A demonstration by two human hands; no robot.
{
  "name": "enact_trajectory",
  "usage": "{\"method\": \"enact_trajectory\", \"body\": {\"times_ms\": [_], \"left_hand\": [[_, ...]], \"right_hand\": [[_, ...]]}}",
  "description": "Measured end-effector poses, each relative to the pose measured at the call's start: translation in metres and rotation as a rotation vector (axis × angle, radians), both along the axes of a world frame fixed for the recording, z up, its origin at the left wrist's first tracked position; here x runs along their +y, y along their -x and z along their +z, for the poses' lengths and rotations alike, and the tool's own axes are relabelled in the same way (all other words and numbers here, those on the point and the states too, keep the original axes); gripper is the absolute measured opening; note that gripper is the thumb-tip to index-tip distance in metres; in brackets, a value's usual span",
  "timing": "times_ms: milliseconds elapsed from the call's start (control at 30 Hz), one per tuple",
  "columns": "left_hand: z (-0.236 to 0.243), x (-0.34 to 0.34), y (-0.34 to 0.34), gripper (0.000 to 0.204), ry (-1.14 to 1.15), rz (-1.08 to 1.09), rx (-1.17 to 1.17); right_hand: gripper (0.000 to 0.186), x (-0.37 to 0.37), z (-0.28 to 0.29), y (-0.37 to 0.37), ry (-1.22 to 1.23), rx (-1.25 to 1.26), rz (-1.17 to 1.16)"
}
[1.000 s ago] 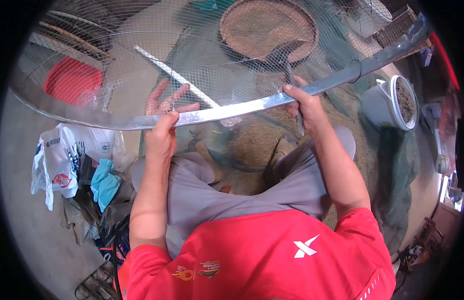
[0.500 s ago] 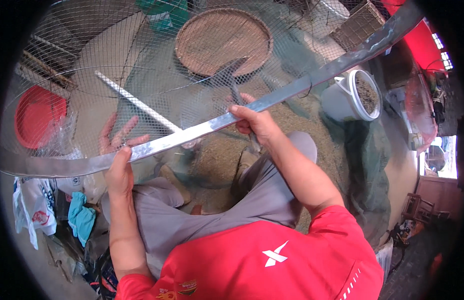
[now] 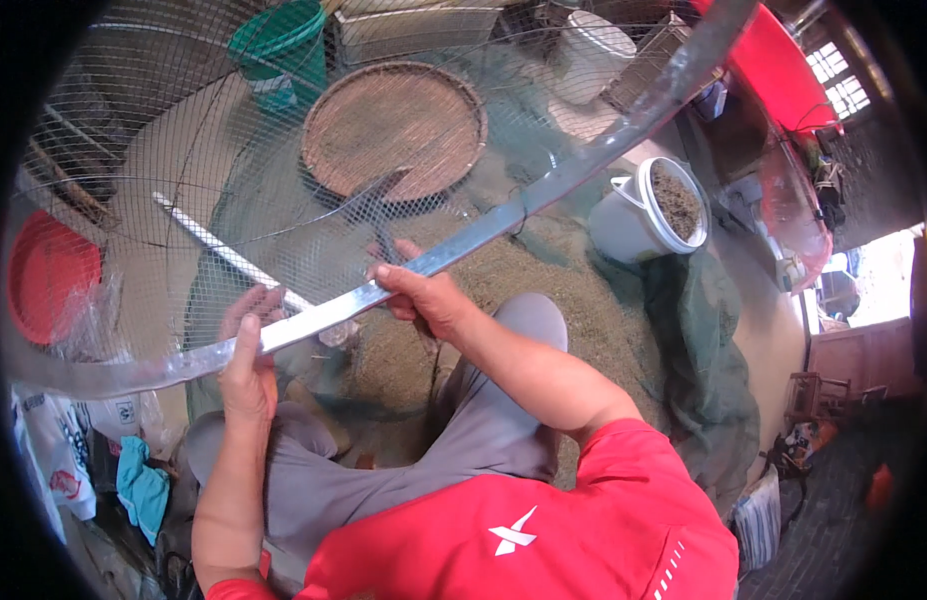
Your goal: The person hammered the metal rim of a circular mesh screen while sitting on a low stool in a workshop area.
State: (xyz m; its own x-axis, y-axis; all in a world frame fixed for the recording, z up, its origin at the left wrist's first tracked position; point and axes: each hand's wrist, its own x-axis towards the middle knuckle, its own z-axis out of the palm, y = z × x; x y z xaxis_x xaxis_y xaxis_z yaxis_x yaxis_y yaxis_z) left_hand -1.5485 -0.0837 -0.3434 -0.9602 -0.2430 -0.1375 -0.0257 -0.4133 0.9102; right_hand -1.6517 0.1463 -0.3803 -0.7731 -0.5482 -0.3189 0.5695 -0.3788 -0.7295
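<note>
My left hand grips a long, curved metal rim edged round a wire-mesh screen, thumb in front and fingers behind the mesh. My right hand holds the same rim farther along, thumb on top and fingers curled beneath, where a dark grey long-handled tool runs down behind it; whether my fingers grip the tool too, I cannot tell. A white rod lies below the mesh, seen through it. Grain-like material is spread on green netting around my bent legs.
Ahead lies a round woven tray. A white bucket of dark material stands right, a green bucket and pale bucket farther back. A red basin and plastic bags sit left, small wooden furniture at right.
The rim now slants more steeply, its right end higher in the picture. The whole view has shifted, bringing more of the back and right side in. Both hands keep hold of the rim.
</note>
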Motion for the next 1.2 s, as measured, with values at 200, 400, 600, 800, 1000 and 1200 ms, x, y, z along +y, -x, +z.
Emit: {"method": "enact_trajectory", "body": {"times_ms": [200, 400, 600, 800, 1000, 1200], "left_hand": [[0.008, 0.017, 0.000, 0.060, 0.140, 0.024, 0.133], [0.015, 0.045, 0.006, 0.075, 0.183, -0.110, 0.094], [0.010, 0.052, 0.023, 0.053, 0.000, 0.000, -0.014], [0.006, 0.032, 0.028, 0.045, -0.023, 0.074, -0.033], [0.013, -0.017, 0.012, 0.045, 0.169, 0.222, 0.014], [0.025, -0.037, -0.010, 0.041, 0.332, 0.180, -0.065]], "right_hand": [[0.050, 0.002, -0.007, -0.001, 0.057, -0.068, 0.009], [0.033, -0.004, 0.001, 0.001, 0.158, -0.102, 0.097], [0.014, -0.014, 0.000, -0.004, 0.148, -0.232, 0.144], [0.022, 0.004, -0.015, 0.006, 0.110, -0.176, 0.245], [0.063, 0.030, -0.022, 0.008, -0.228, -0.195, 0.045], [0.053, 0.053, -0.005, 0.023, -0.483, 0.081, -0.049]]}}
